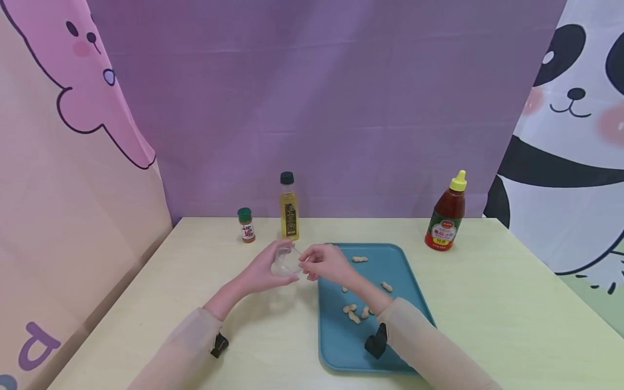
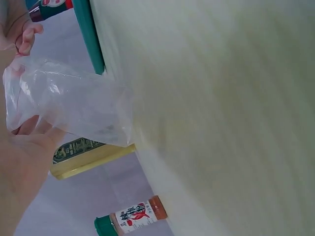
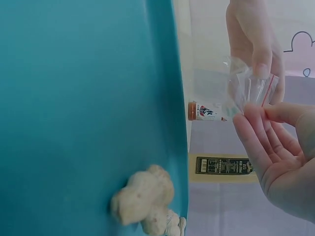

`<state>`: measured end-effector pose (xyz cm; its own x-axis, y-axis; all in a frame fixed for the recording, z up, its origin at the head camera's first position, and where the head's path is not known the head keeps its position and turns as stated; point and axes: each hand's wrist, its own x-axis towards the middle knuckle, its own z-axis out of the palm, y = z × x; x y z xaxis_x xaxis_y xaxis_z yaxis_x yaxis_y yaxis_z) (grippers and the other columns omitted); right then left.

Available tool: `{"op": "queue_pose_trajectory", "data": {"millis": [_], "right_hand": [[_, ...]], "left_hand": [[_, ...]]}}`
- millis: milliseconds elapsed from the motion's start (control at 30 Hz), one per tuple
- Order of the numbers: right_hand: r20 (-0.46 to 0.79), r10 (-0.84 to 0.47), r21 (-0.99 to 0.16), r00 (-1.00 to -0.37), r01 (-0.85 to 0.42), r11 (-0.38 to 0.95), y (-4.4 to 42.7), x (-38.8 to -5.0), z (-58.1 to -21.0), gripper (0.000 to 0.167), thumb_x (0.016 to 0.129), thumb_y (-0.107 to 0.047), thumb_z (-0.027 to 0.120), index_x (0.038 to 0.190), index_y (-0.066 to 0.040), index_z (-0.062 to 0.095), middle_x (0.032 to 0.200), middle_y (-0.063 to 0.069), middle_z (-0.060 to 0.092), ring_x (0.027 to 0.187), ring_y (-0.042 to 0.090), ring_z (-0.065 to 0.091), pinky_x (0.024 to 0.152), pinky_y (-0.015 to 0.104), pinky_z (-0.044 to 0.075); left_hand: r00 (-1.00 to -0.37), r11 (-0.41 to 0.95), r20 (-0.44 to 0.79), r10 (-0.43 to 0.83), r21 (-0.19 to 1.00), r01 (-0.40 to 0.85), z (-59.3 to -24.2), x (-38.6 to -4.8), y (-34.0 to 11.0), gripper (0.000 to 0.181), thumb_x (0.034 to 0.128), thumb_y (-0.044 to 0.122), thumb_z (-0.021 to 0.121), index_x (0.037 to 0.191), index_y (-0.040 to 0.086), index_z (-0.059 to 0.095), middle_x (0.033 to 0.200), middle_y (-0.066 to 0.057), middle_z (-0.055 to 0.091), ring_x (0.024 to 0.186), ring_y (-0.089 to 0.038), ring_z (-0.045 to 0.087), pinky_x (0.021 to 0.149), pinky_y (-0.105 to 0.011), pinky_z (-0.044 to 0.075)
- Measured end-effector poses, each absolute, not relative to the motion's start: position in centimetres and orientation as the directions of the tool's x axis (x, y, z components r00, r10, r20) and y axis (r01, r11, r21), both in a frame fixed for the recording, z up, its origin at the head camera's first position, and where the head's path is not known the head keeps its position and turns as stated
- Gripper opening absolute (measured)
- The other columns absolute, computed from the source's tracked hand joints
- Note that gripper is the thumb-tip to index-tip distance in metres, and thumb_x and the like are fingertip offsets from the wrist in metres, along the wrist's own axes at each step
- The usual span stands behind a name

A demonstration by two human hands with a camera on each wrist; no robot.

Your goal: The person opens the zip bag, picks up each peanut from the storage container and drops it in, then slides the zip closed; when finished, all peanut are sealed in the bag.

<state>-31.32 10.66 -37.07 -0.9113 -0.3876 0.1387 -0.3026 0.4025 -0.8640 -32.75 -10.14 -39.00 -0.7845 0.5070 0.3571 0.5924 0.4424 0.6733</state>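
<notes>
A clear plastic zip bag [image 1: 285,261] is held above the table, left of the tray. My left hand [image 1: 263,269] grips it from the left, with the thumb on its near side in the right wrist view. My right hand [image 1: 325,262] pinches the bag's edge between thumb and fingertips. A red line runs along the zip bag [image 3: 252,91] near its top in the right wrist view. Below, the zip bag [image 2: 78,103] hangs loose in the left wrist view, and I see nothing inside it. Several peanuts [image 1: 353,317] lie on the blue tray [image 1: 336,346], under the right forearm.
Behind the hands stand an oil bottle [image 1: 289,208] and a small green-capped spice jar [image 1: 246,225]. A ketchup bottle [image 1: 445,212] with a yellow cap stands at the back right. A purple cloth [image 1: 341,108] hangs behind the table [image 1: 487,314].
</notes>
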Motion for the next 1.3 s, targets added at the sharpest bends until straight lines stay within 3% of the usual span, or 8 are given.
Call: {"op": "queue_pose_trajectory", "data": {"millis": [200, 333, 567, 700, 833, 1300], "right_hand": [[0.164, -0.439, -0.845, -0.883, -0.355, 0.399, 11.2, -31.1, -37.0, 0.019, 0.088, -0.016, 0.066, 0.100, -0.001, 0.066, 0.085, 0.022, 0.068, 0.075, 0.036, 0.067, 0.070, 0.046, 0.057], [0.189, -0.475, -0.811, -0.859, -0.409, 0.418, 11.9, -31.1, -37.0, 0.019, 0.089, -0.017, 0.064, 0.100, -0.002, 0.067, 0.089, 0.017, 0.069, 0.079, 0.034, 0.067, 0.073, 0.045, 0.057], [0.238, -0.478, -0.700, -0.846, -0.490, 0.519, 14.3, -31.1, -36.6, 0.017, 0.090, -0.025, 0.063, 0.099, -0.012, 0.070, 0.092, 0.004, 0.070, 0.080, 0.013, 0.062, 0.069, 0.027, 0.052], [0.234, -0.454, -0.684, -0.860, -0.477, 0.552, 16.1, -30.7, -36.2, 0.014, 0.090, -0.024, 0.064, 0.098, -0.015, 0.070, 0.092, 0.000, 0.070, 0.081, 0.014, 0.062, 0.070, 0.027, 0.052], [0.224, -0.438, -0.680, -0.870, -0.462, 0.570, 18.1, -30.3, -35.9, 0.014, 0.090, -0.023, 0.064, 0.099, -0.014, 0.069, 0.094, 0.004, 0.070, 0.084, 0.021, 0.063, 0.070, 0.027, 0.053], [0.247, -0.391, -0.579, -0.887, -0.458, 0.674, 25.3, -29.2, -37.0, 0.021, 0.090, -0.023, 0.063, 0.101, -0.006, 0.068, 0.094, 0.004, 0.069, 0.084, 0.015, 0.063, 0.073, 0.023, 0.053]], "left_hand": [[-0.763, 0.434, 0.366, 0.534, 0.655, 0.618, -39.3, -32.9, -10.1, 0.078, 0.0751, 0.020, 0.079, 0.138, 0.006, 0.035, 0.135, -0.010, 0.050, 0.126, -0.026, 0.048, 0.105, -0.044, 0.040], [-0.750, 0.452, 0.374, 0.545, 0.623, 0.639, -39.3, -33.1, -10.4, 0.078, 0.0744, 0.021, 0.079, 0.137, 0.006, 0.036, 0.135, -0.010, 0.050, 0.125, -0.026, 0.048, 0.104, -0.044, 0.040], [-0.749, 0.469, 0.394, 0.532, 0.600, 0.649, -39.6, -33.6, -10.8, 0.078, 0.0736, 0.022, 0.080, 0.136, 0.004, 0.037, 0.135, -0.011, 0.050, 0.126, -0.026, 0.047, 0.105, -0.044, 0.040], [-0.762, 0.465, 0.373, 0.530, 0.624, 0.628, -39.7, -33.6, -10.7, 0.085, 0.0729, 0.027, 0.081, 0.140, 0.007, 0.033, 0.137, -0.010, 0.049, 0.127, -0.026, 0.046, 0.105, -0.046, 0.040], [-0.765, 0.456, 0.357, 0.536, 0.640, 0.618, -39.8, -33.4, -10.5, 0.090, 0.0724, 0.029, 0.081, 0.143, 0.007, 0.030, 0.137, -0.011, 0.049, 0.125, -0.027, 0.048, 0.104, -0.048, 0.040], [-0.765, 0.466, 0.357, 0.536, 0.630, 0.621, -40.0, -33.1, -10.1, 0.083, 0.0736, 0.032, 0.080, 0.140, 0.008, 0.035, 0.137, -0.008, 0.049, 0.124, -0.025, 0.050, 0.103, -0.045, 0.042]]}}
